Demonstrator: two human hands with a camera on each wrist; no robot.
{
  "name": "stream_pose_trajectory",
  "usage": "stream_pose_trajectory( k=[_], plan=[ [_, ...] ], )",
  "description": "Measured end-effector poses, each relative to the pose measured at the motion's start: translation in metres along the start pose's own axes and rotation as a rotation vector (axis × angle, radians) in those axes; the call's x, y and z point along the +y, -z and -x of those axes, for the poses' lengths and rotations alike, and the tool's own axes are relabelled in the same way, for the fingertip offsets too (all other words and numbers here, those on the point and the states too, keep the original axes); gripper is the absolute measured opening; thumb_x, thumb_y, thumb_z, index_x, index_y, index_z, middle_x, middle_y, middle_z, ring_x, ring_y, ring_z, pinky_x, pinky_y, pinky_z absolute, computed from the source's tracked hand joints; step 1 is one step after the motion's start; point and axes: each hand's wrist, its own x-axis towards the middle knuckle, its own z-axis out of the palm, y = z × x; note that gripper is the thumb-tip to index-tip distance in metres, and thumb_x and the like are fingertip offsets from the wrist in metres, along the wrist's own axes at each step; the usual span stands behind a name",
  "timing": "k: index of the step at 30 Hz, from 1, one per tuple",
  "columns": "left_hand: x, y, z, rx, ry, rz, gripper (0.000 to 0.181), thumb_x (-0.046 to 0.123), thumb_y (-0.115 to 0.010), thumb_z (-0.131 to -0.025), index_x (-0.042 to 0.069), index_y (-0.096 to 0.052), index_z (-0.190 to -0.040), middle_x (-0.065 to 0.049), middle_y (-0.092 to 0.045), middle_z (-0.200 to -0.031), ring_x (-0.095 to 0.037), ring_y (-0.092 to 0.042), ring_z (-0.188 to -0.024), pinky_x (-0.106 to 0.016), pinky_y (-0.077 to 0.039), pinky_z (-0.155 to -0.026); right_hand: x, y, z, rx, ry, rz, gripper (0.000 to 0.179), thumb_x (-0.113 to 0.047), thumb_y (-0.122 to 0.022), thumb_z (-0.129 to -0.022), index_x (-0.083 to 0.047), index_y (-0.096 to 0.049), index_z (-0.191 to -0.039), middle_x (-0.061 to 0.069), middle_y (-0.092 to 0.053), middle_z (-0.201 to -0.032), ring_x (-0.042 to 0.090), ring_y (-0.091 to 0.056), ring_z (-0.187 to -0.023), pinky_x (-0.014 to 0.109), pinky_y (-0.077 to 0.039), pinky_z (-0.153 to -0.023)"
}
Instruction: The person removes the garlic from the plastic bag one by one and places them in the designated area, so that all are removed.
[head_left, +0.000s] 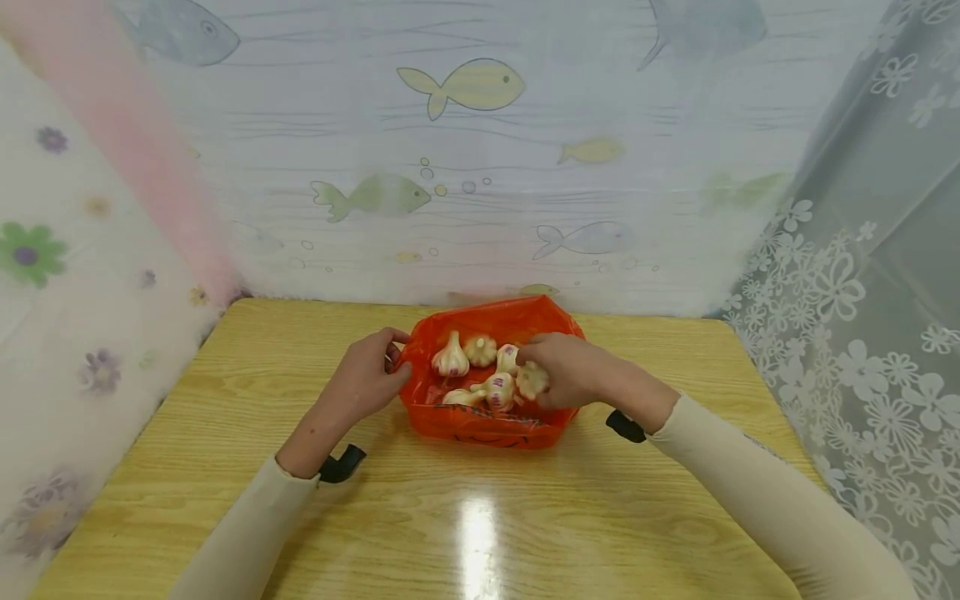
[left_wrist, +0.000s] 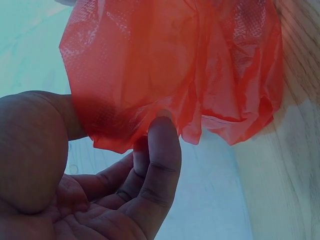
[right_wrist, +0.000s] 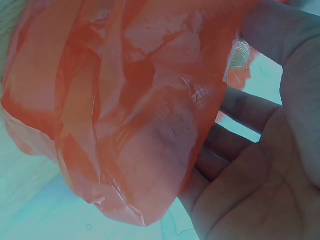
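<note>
A red plastic bag lies with its mouth spread wide, and several garlic bulbs show inside it. My left hand pinches the bag's left edge between thumb and fingers. In the left wrist view, a fingertip presses against the thin film. Reaching over the right edge, my right hand has its fingers inside the bag, gripping a garlic bulb at the right of the group. The right wrist view shows a small part of that bulb near the thumb; bag film hides the fingertips.
The bag rests on a wooden table, toward its far edge. Behind stands a curtain with printed fish. Flowered sheeting hangs at the left and a lace-patterned curtain at the right.
</note>
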Motion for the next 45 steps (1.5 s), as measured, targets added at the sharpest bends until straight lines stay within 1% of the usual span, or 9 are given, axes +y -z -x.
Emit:
stream_pose_trajectory(
  k=[2, 7, 10, 14, 21, 27, 35, 39, 45],
  plan=[
    [0.000, 0.000, 0.000, 0.000, 0.001, 0.001, 0.040, 0.011, -0.064, -0.099, -0.002, -0.059, -0.137, -0.009, -0.063, -0.090, -0.020, -0.054, -0.064, -0.033, -0.051, -0.058, 0.002, 0.001, 0.000, 0.025, 0.012, -0.018, 0.050, -0.015, -0.079, -0.084, -0.004, -0.068, -0.131, 0.012, -0.067, -0.129, 0.025, -0.065, -0.105, 0.042, -0.056, -0.090],
    [-0.001, 0.000, 0.000, 0.002, 0.004, 0.003, 0.040, 0.010, -0.064, -0.099, -0.002, -0.059, -0.137, -0.009, -0.063, -0.090, -0.020, -0.054, -0.062, -0.033, -0.051, -0.057, 0.005, 0.002, 0.001, 0.092, 0.020, -0.072, 0.048, -0.017, -0.080, -0.084, -0.004, -0.069, -0.129, 0.011, -0.068, -0.124, 0.022, -0.060, -0.096, 0.038, -0.053, -0.082],
    [-0.001, 0.000, 0.000, 0.001, 0.003, 0.006, 0.041, 0.010, -0.064, -0.098, -0.002, -0.059, -0.137, -0.010, -0.064, -0.090, -0.020, -0.054, -0.062, -0.033, -0.051, -0.057, 0.008, 0.002, 0.002, 0.126, 0.019, -0.085, 0.049, -0.019, -0.080, -0.084, -0.004, -0.070, -0.129, 0.010, -0.068, -0.124, 0.023, -0.060, -0.101, 0.040, -0.053, -0.085],
    [-0.001, -0.001, 0.000, 0.002, 0.000, 0.006, 0.040, 0.010, -0.064, -0.098, -0.002, -0.059, -0.137, -0.010, -0.064, -0.090, -0.019, -0.055, -0.063, -0.033, -0.051, -0.057, 0.011, 0.004, 0.004, 0.182, 0.025, -0.100, 0.049, -0.021, -0.079, -0.085, -0.005, -0.070, -0.131, 0.010, -0.069, -0.126, 0.026, -0.063, -0.110, 0.044, -0.053, -0.094],
    [0.000, 0.000, -0.001, 0.002, 0.004, -0.002, 0.040, 0.010, -0.064, -0.099, -0.002, -0.059, -0.137, -0.009, -0.064, -0.089, -0.019, -0.054, -0.062, -0.033, -0.051, -0.057, 0.014, 0.006, 0.010, 0.295, 0.021, -0.163, 0.046, -0.022, -0.079, -0.088, -0.005, -0.070, -0.131, 0.009, -0.070, -0.124, 0.022, -0.062, -0.096, 0.041, -0.054, -0.085],
    [0.000, -0.001, -0.002, -0.001, 0.007, -0.002, 0.040, 0.010, -0.064, -0.099, -0.002, -0.059, -0.137, -0.009, -0.064, -0.090, -0.019, -0.056, -0.063, -0.033, -0.052, -0.057, 0.018, 0.004, 0.013, 0.381, 0.030, -0.219, 0.045, -0.020, -0.077, -0.089, -0.004, -0.070, -0.131, 0.004, -0.069, -0.109, 0.022, -0.058, -0.083, 0.038, -0.050, -0.075],
    [-0.002, -0.001, -0.002, -0.009, 0.017, -0.001, 0.041, 0.011, -0.064, -0.099, -0.002, -0.059, -0.137, -0.010, -0.065, -0.092, -0.020, -0.057, -0.065, -0.033, -0.053, -0.059, 0.021, 0.004, 0.014, 0.456, 0.023, -0.286, 0.044, -0.019, -0.077, -0.090, -0.004, -0.071, -0.131, 0.000, -0.064, -0.097, 0.023, -0.057, -0.082, 0.037, -0.049, -0.074],
    [-0.002, -0.001, -0.002, -0.012, 0.018, 0.002, 0.041, 0.011, -0.064, -0.099, -0.002, -0.058, -0.138, -0.010, -0.066, -0.093, -0.020, -0.057, -0.066, -0.033, -0.053, -0.059, 0.025, 0.004, 0.015, 0.487, 0.007, -0.303, 0.041, -0.018, -0.078, -0.091, -0.005, -0.072, -0.130, -0.001, -0.068, -0.100, 0.018, -0.061, -0.085, 0.037, -0.053, -0.079],
    [-0.002, -0.001, -0.002, -0.014, 0.020, 0.006, 0.040, 0.012, -0.064, -0.100, -0.001, -0.059, -0.137, -0.010, -0.066, -0.094, -0.020, -0.059, -0.068, -0.033, -0.054, -0.060, 0.028, 0.004, 0.019, 0.530, 0.002, -0.380, 0.031, -0.013, -0.076, -0.092, -0.005, -0.073, -0.122, 0.003, -0.072, -0.105, 0.019, -0.065, -0.087, 0.041, -0.058, -0.080]
  ],
)
